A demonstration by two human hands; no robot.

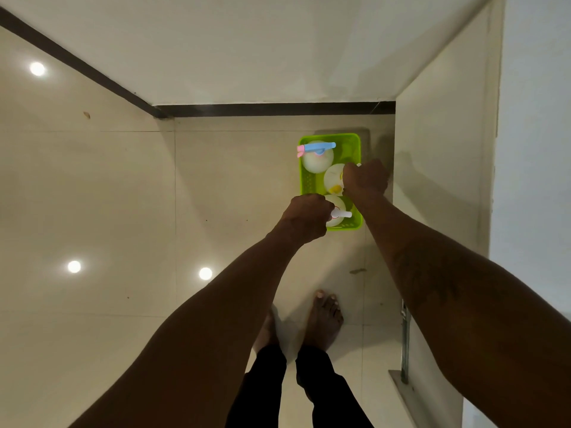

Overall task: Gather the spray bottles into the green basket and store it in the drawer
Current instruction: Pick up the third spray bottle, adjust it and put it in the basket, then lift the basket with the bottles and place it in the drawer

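Observation:
The green basket (352, 143) sits low over the tiled floor next to a pale cabinet side. Three white spray bottles stand in it. The far one has a blue and pink spray head (318, 147), the middle one a yellow head (335, 189), and the near one a white and red head (341, 214). My left hand (306, 216) is closed over the basket's near left rim, right beside the white head. My right hand (366, 177) is closed over the right rim, partly covering the middle bottle. Whether the basket rests on the floor or hangs just above it cannot be told.
My bare feet (324, 319) stand on the glossy floor tiles just behind the basket. A metal drawer rail (405, 344) and a pale drawer edge (401, 387) show at the lower right. A dark skirting strip (275, 109) runs along the wall beyond.

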